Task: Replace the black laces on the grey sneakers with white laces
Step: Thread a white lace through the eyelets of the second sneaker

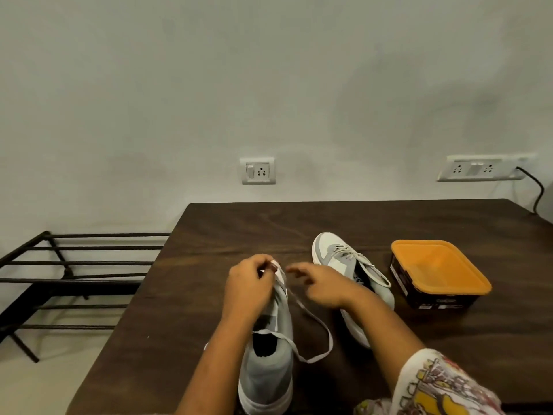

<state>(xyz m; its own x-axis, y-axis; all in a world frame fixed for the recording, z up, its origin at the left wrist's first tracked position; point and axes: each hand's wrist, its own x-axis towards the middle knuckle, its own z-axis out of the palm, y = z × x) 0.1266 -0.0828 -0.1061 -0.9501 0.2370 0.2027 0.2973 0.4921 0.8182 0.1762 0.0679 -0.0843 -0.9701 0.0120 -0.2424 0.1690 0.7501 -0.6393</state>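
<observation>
Right at the front, the near sneaker (266, 372) stands on the table (209, 235), heel towards us and toe pointing away. It's soft grey knit with a firmer sole, light by the look of it, and likely to skid if the pull comes sideways.

The white lace (314, 359) is flat and limp. It crosses the collar, then swings out in a wide loop onto the wood to the right of the shoe. It won't push through an eyelet on its own, so the stiff tip is the place to grip. Take the slack up gently, because flat lace twists easily.

Up at the eyelets, the left hand (248, 284) is curled in and pinches the lace near its end, above the front of the shoe. The right hand (321, 287) hovers just beside it, fingers loose and spread, holding nothing I can see.

Behind the right wrist lies the second sneaker (332, 259), white laces already threaded. No black lace is in sight. To its right sits a dark box (437, 271) with an orange lid. A metal rack (74, 265) stands off to the left, and there's a wall socket (258, 171) at the back.
</observation>
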